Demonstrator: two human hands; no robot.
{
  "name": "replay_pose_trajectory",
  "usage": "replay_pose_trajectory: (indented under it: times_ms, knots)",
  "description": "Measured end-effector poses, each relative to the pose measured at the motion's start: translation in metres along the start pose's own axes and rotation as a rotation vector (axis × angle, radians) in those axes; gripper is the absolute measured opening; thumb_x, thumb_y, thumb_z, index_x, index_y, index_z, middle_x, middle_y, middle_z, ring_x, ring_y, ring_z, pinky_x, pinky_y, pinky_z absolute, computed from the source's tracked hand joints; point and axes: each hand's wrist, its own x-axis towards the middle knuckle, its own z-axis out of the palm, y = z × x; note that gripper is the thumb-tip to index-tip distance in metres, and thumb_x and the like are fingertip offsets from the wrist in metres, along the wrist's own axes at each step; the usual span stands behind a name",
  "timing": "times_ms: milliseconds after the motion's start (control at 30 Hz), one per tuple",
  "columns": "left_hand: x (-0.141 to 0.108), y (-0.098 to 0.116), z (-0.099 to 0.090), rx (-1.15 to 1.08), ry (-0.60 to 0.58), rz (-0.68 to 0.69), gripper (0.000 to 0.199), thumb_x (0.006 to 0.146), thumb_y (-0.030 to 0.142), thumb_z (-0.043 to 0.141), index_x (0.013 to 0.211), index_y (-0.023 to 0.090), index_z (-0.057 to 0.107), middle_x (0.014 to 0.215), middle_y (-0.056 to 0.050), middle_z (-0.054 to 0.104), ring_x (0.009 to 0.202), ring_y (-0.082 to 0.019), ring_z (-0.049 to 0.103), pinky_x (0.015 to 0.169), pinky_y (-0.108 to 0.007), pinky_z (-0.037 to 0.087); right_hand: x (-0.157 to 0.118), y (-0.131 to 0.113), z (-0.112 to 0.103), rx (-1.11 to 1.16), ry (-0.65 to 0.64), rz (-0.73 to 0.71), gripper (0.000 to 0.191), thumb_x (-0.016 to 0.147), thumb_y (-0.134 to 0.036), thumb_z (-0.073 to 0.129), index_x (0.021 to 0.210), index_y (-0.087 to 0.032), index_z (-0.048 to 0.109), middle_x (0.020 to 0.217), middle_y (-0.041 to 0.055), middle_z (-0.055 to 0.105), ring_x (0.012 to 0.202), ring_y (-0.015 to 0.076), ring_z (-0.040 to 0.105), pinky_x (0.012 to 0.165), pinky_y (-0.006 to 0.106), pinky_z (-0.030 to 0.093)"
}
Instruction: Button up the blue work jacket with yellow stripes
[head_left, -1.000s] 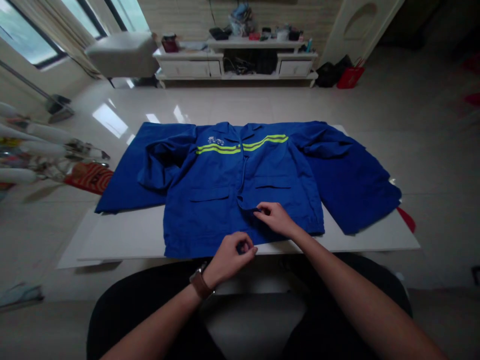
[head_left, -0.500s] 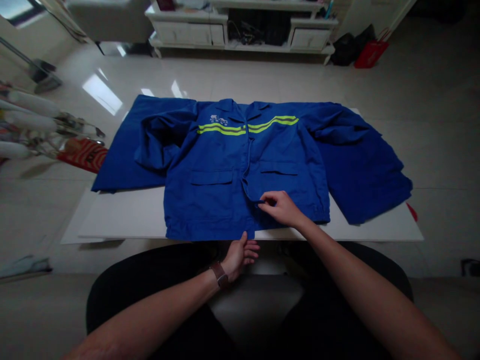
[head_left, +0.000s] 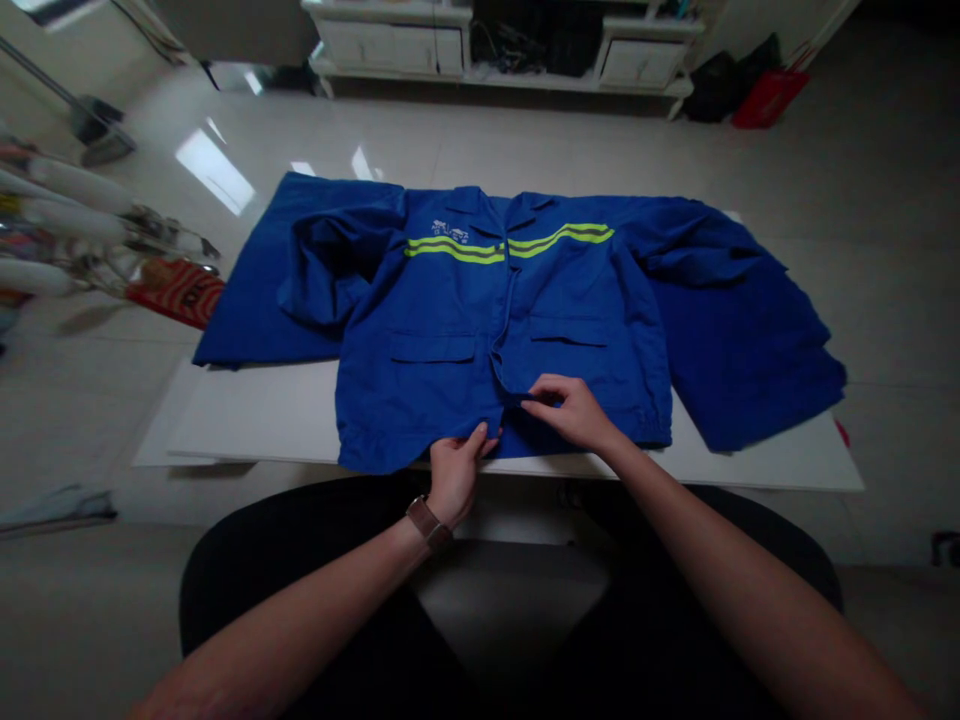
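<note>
A blue work jacket (head_left: 442, 385) with yellow-green stripes across the chest lies front side up, collar away from me. Its front hangs apart toward the hem. My left hand (head_left: 457, 475), with a brown watch strap at the wrist, grips the bottom corner of the left front panel, thumb on top and fingers under the cloth. Between the thumb and fingers of my right hand (head_left: 566, 410) is the lower edge of the right front panel, lifted a little. More blue cloth spreads out beneath both sleeves.
The jacket lies on a white table (head_left: 247, 420) whose front edge is close to my legs. A white cabinet (head_left: 390, 45) stands across the tiled floor. A red bag (head_left: 771, 98) is at the far right, and a red patterned bag (head_left: 176, 290) sits left of the table.
My left hand has risen from below the table edge and closed on the left panel's hem corner, lifting it. My right hand keeps its hold. The view has tipped slightly downward.
</note>
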Motion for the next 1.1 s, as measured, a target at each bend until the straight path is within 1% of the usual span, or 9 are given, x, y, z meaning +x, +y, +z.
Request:
replay_pose_trajectory:
  times_ms: [100, 233, 433, 700, 767, 833, 933, 1000, 1100]
  knots:
    - [0.0, 0.006, 0.003, 0.149, -0.08, 0.081, 0.027, 0.07, 0.033, 0.084, 0.087, 0.012, 0.077, 0.087, -0.01, 0.079, 0.077, -0.021, 0.074, 0.078, -0.035, 0.062, -0.002, -0.001, 0.002, 0.008, -0.045, -0.018, 0.017, 0.084, -0.031, 0.069, 0.073, -0.018, 0.069, 0.074, 0.001, 0.063, 0.067, 0.0135, 0.055, 0.062, 0.027, 0.039]
    - [0.001, 0.012, 0.006, 0.223, -0.148, 0.15, 0.026, 0.072, 0.032, 0.082, 0.089, 0.013, 0.077, 0.09, -0.009, 0.08, 0.076, -0.022, 0.074, 0.076, -0.035, 0.061, -0.003, 0.001, 0.006, -0.027, -0.164, -0.054, 0.017, 0.087, -0.029, 0.067, 0.075, -0.018, 0.072, 0.073, 0.0013, 0.065, 0.068, 0.0142, 0.058, 0.065, 0.027, 0.041]
    - [0.005, 0.012, 0.008, 0.286, -0.243, 0.216, 0.021, 0.077, 0.032, 0.078, 0.09, 0.015, 0.074, 0.092, -0.007, 0.079, 0.077, -0.019, 0.072, 0.078, -0.032, 0.059, -0.004, 0.006, 0.012, -0.066, -0.149, -0.04, 0.013, 0.087, -0.027, 0.068, 0.079, -0.018, 0.073, 0.078, 0.0031, 0.071, 0.074, 0.0162, 0.062, 0.07, 0.028, 0.044]
    - [0.001, 0.016, 0.009, 0.329, -0.259, 0.165, 0.021, 0.077, 0.035, 0.077, 0.08, 0.015, 0.072, 0.08, -0.007, 0.076, 0.073, -0.019, 0.069, 0.073, -0.03, 0.055, -0.006, 0.002, 0.017, -0.167, -0.112, -0.092, 0.013, 0.086, -0.023, 0.067, 0.078, -0.018, 0.074, 0.074, 0.0033, 0.068, 0.069, 0.0148, 0.06, 0.066, 0.027, 0.042]
    - [0.0, 0.016, 0.008, 0.353, -0.276, 0.177, 0.021, 0.078, 0.035, 0.075, 0.082, 0.015, 0.073, 0.081, -0.007, 0.076, 0.075, -0.019, 0.069, 0.074, -0.03, 0.055, -0.005, 0.004, 0.017, -0.132, -0.108, -0.039, 0.01, 0.083, -0.023, 0.069, 0.077, -0.017, 0.074, 0.073, 0.0027, 0.068, 0.068, 0.0143, 0.059, 0.065, 0.026, 0.041]
    - [0.002, 0.015, 0.006, 0.363, -0.31, 0.198, 0.019, 0.08, 0.034, 0.073, 0.084, 0.015, 0.074, 0.084, -0.007, 0.076, 0.079, -0.02, 0.069, 0.079, -0.031, 0.054, -0.003, 0.008, 0.018, -0.062, -0.108, 0.06, 0.01, 0.079, -0.026, 0.072, 0.077, -0.017, 0.074, 0.069, 0.0011, 0.066, 0.064, 0.0137, 0.057, 0.062, 0.026, 0.04]
    - [0.008, 0.015, 0.003, 0.36, -0.358, 0.228, 0.015, 0.081, 0.029, 0.069, 0.087, 0.016, 0.076, 0.091, -0.006, 0.078, 0.091, -0.021, 0.069, 0.091, -0.033, 0.052, -0.002, 0.015, 0.019, 0.067, -0.126, 0.205, 0.019, 0.071, -0.034, 0.077, 0.075, -0.016, 0.072, 0.061, -0.0018, 0.061, 0.059, 0.0127, 0.052, 0.057, 0.025, 0.037]
    - [0.014, 0.016, 0.002, 0.379, -0.354, 0.241, 0.016, 0.08, 0.026, 0.067, 0.089, 0.017, 0.076, 0.096, -0.007, 0.078, 0.096, -0.022, 0.069, 0.095, -0.034, 0.051, -0.002, 0.019, 0.021, 0.117, -0.133, 0.251, 0.023, 0.068, -0.036, 0.079, 0.074, -0.016, 0.071, 0.06, -0.0024, 0.059, 0.058, 0.0121, 0.05, 0.057, 0.025, 0.036]
    - [0.02, 0.019, 0.003, 0.394, -0.323, 0.253, 0.019, 0.076, 0.022, 0.068, 0.092, 0.018, 0.077, 0.099, -0.007, 0.078, 0.098, -0.024, 0.069, 0.098, -0.036, 0.051, -0.003, 0.021, 0.025, 0.145, -0.116, 0.257, 0.026, 0.067, -0.039, 0.079, 0.074, -0.016, 0.07, 0.061, -0.002, 0.06, 0.059, 0.0121, 0.049, 0.057, 0.025, 0.035]
